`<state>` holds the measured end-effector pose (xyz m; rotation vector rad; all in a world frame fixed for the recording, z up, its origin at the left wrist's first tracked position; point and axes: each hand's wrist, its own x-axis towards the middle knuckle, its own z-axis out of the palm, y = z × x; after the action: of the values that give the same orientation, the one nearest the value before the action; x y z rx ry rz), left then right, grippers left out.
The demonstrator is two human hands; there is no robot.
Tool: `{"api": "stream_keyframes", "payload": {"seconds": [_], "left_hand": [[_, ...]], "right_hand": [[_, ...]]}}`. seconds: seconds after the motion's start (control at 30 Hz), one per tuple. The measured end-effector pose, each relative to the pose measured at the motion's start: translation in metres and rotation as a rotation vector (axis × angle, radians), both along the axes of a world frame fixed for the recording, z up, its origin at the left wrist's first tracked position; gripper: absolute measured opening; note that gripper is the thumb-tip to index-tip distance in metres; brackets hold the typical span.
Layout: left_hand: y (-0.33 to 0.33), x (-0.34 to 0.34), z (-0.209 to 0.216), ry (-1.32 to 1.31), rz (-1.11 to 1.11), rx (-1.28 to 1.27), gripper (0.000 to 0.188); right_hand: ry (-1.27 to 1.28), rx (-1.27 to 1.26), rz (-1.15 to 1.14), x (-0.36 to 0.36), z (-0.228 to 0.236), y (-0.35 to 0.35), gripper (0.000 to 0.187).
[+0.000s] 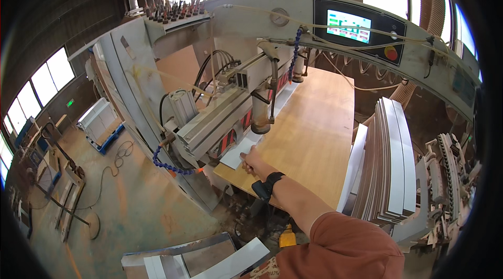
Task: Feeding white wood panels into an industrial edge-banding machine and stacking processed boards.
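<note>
My right hand [253, 162], with a dark watch [268, 184] on its wrist, reaches over the near end of the worktable. Its fingers are curled closed at the edge of a narrow white panel [233, 157]. This panel lies flat along the left side of the wood-coloured tabletop [314, 122], partly hidden under the machine's long metal beam [220, 127]. Just beyond my hand stands a round vertical clamp cylinder [260, 114], and a second cylinder [299, 67] is farther back. My left hand is out of the picture.
Long white-faced boards [385, 158] stand stacked right of the table. A lit control screen [348, 26] and red stop button [391, 53] sit on the overhead arm. A blue segmented hose [173, 168] hangs at the left. White pieces [230, 263] lie below; a pallet jack [60, 163] stands left.
</note>
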<state>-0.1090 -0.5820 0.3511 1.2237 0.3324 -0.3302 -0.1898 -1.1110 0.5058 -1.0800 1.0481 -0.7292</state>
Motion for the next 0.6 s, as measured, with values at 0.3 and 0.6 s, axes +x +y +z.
{"api": "stream_keyframes", "payload": {"seconds": [0.3,0.6], "left_hand": [[0.054,0.048,-0.147,-0.073,-0.127,-0.086,0.056],[0.003,0.032,-0.015,0.047,0.035,-0.02,0.048]], "right_hand": [[0.126,-0.285,-0.212,-0.016,-0.053,-0.094,0.046],[1.041,-1.054,-0.085,0.014,-0.018,0.021,0.069]]}}
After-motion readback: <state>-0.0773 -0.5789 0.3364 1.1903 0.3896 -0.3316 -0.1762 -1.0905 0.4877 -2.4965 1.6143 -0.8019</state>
